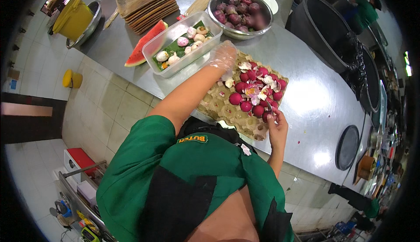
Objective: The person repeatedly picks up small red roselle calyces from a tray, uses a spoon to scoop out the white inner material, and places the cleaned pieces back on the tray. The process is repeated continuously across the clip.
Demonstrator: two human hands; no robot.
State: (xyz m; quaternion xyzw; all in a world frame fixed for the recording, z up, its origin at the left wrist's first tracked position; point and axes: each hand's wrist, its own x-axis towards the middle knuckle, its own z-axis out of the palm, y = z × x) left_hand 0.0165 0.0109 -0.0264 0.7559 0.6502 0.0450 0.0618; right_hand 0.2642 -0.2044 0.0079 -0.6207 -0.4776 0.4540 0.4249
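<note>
My left hand (226, 55), in a clear plastic glove, reaches between a clear plastic tub (157, 67) and a pulp egg tray (219, 106). Its fingers are bunched, and whether they hold anything is hidden. My right hand (278, 123), bare, pinches a thin metal utensil (269, 106), perhaps a spoon, at the tray's right side. Several red-dyed eggs (235, 98) sit in the tray, strewn with broken shell pieces (252, 91). Its near cups hold only small scraps. Inside the tub, several peeled whitish eggs (162, 56) lie on a green leaf (175, 46).
A steel bowl of red onions (234, 18) stands beyond the tub. A watermelon wedge (144, 46) and stacked wooden boards (147, 3) are left on the steel table (308, 123). Large black tubs (323, 31) and a round black lid (347, 147) stand right. People work farther off.
</note>
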